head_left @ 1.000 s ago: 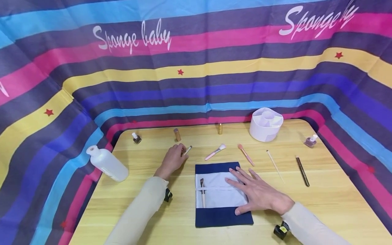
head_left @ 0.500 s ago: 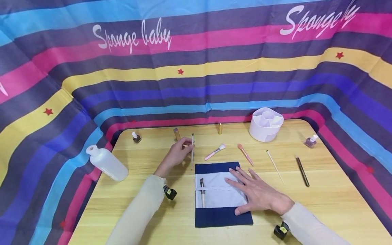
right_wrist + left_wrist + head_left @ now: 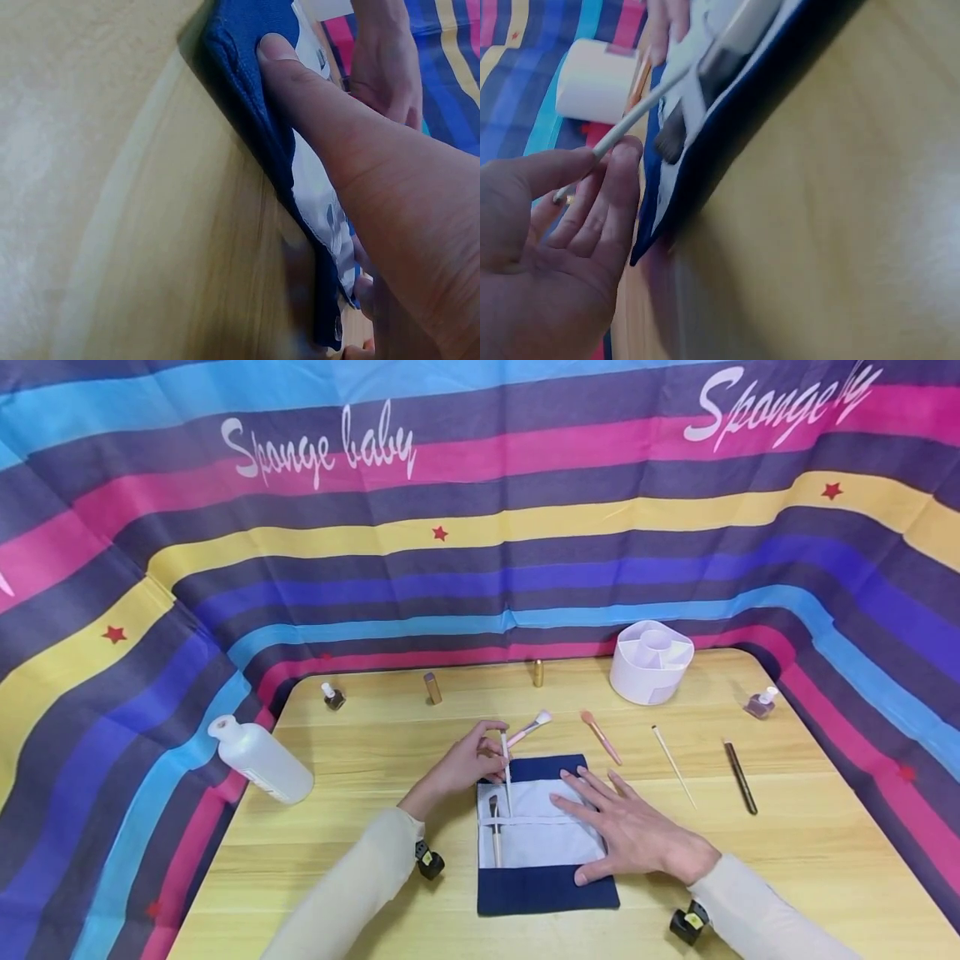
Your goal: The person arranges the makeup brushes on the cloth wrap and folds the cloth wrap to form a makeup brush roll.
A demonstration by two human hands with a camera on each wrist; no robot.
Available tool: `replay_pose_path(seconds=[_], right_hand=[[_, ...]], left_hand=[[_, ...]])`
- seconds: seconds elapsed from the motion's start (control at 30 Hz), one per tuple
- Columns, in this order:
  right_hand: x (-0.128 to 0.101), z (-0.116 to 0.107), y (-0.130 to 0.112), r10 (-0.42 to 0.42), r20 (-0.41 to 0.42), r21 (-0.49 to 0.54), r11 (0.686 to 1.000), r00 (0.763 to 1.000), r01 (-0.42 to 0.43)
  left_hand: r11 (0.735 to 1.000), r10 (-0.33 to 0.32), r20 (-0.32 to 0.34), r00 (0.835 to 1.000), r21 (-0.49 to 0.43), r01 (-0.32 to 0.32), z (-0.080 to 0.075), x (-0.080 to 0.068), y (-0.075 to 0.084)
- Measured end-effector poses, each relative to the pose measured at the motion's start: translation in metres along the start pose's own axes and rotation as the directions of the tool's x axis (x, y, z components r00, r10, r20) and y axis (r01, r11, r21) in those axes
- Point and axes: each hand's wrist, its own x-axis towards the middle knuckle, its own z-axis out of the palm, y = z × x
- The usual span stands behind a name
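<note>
A navy cloth brush roll point(image 3: 545, 889) with a pale grey pocket panel lies flat at the table's front centre. One brush point(image 3: 495, 831) is tucked in its left pocket. My left hand point(image 3: 472, 762) pinches a thin white-handled brush point(image 3: 507, 772) by its upper end, tip down at the pocket edge beside the tucked brush; the left wrist view shows the thin white-handled brush point(image 3: 641, 109) between thumb and fingers. My right hand point(image 3: 633, 835) lies flat with straight fingers on the roll's right half, and its thumb point(image 3: 300, 90) presses the navy edge point(image 3: 240, 82).
A white bottle point(image 3: 258, 758) lies at the table's left edge. Two pink-handled brushes point(image 3: 527, 731) point(image 3: 601, 737), a thin stick point(image 3: 672, 762) and a dark pencil point(image 3: 740, 777) lie behind and right of the roll. A white organizer cup point(image 3: 651, 662) and small bottles point(image 3: 333, 696) line the back.
My left hand lifted the thin brush from the table near the back left, carried it right and toward me, and now holds it upright at the roll's pocket. The right hand stayed put.
</note>
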Motion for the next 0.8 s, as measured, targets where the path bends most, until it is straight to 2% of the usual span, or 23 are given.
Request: replay_pose_path(seconds=[0.1, 0.2, 0.4, 0.5, 0.57, 0.63, 0.7, 0.8], right_hand=[[0.001, 0.0, 0.0, 0.0, 0.003, -0.01, 1.0, 1.0, 0.0], [0.001, -0.001, 0.0, 0.005, 0.008, -0.01, 1.0, 1.0, -0.005], [0.001, -0.002, -0.001, 0.008, 0.011, -0.005, 1.0, 1.0, -0.008], [0.001, -0.002, -0.002, 0.003, 0.006, -0.011, 1.0, 1.0, -0.003], [0.0, -0.002, -0.002, 0.003, 0.005, -0.009, 1.0, 1.0, -0.003], [0.0, -0.002, -0.002, 0.002, 0.002, -0.008, 1.0, 1.0, -0.002], [0.0, -0.002, -0.002, 0.0, 0.0, -0.006, 1.0, 1.0, 0.0], [0.0, -0.002, -0.001, -0.003, -0.003, -0.007, 1.0, 1.0, 0.003]], left_hand=[[0.993, 0.018, 0.039, 0.999, 0.112, -0.022, 0.004, -0.009, -0.001], [0.973, 0.041, 0.087, 0.995, 0.224, -0.059, 0.007, -0.019, -0.001], [0.895, 0.052, 0.227, 0.973, 0.421, -0.146, 0.011, -0.031, 0.001], [0.867, 0.052, 0.258, 0.965, 0.468, -0.172, 0.009, -0.028, 0.004], [0.871, 0.06, 0.241, 0.969, 0.462, -0.168, 0.006, -0.022, 0.008], [0.878, 0.073, 0.19, 0.979, 0.453, -0.153, 0.005, -0.011, 0.012], [0.887, 0.078, 0.114, 0.99, 0.446, -0.121, 0.006, 0.004, 0.016], [0.872, 0.075, -0.017, 0.997, 0.487, -0.057, 0.011, 0.028, 0.019]])
